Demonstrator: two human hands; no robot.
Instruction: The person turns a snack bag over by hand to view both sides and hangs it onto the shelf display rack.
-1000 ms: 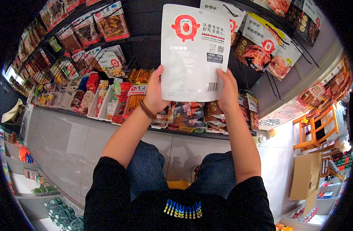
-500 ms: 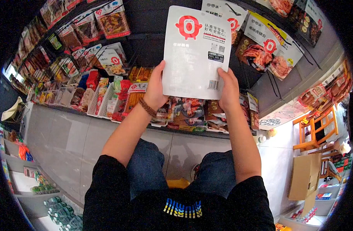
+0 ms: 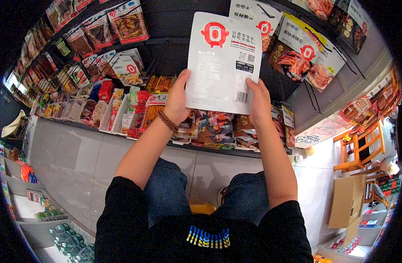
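Between my two hands is a white snack bag (image 3: 218,83), its printed side facing me, with a red cartoon figure, small text, code squares and a barcode. My left hand (image 3: 179,98), with a brown beaded bracelet (image 3: 167,122) at the wrist, grips the bag's lower left edge. On the lower right edge, my right hand (image 3: 259,101) holds it with the thumb on the front. The fingers behind the bag are hidden. Other hanging snack bags (image 3: 293,50) are just right of the held one.
A low shelf of packaged snacks (image 3: 214,127) runs beyond my knees, with white baskets (image 3: 117,118) to the left. Hanging packs (image 3: 128,22) fill the rack at upper left. To the right are a wooden chair (image 3: 361,149) and a cardboard box (image 3: 343,201). Green bottles (image 3: 74,243) stand at lower left.
The bag's top edge has tipped slightly down, and its printed text shows more clearly. Both hands keep their hold in nearly the same place.
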